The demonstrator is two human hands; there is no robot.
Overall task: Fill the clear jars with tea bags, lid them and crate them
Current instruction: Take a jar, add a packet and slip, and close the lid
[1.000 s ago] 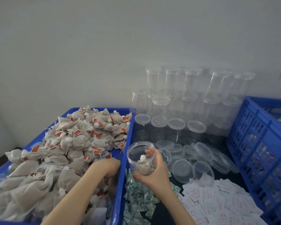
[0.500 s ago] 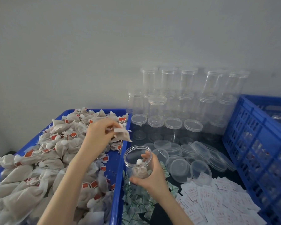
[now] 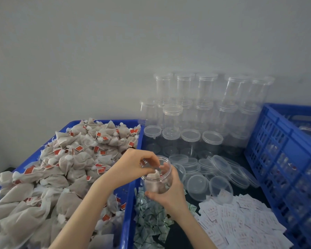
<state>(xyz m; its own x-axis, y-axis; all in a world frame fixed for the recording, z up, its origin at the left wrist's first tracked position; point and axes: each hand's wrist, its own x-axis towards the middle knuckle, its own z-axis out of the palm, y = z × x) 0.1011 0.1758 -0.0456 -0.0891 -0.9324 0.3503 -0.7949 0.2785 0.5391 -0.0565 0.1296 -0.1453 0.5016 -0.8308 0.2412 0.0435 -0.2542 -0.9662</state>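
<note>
My right hand (image 3: pixel 169 193) grips a clear open jar (image 3: pixel 159 178) from below and behind, just right of the blue bin's rim. My left hand (image 3: pixel 133 168) is at the jar's mouth, its fingertips pinching a tea bag (image 3: pixel 153 176) that is going in. Beige tea bags lie inside the jar. A large heap of tea bags with red tags (image 3: pixel 75 159) fills the blue bin (image 3: pixel 127 212) on the left. Loose clear lids (image 3: pixel 214 173) lie on the dark table behind the jar.
Empty lidded jars (image 3: pixel 196 112) are stacked against the wall. A blue slatted crate (image 3: pixel 284 159) stands at the right. Small green-white sachets (image 3: pixel 149 218) and white paper slips (image 3: pixel 241 223) lie in front on the table.
My left hand lifted a tea bag out of the heap and carried it right to the jar's mouth. My right hand kept holding the jar in nearly the same place.
</note>
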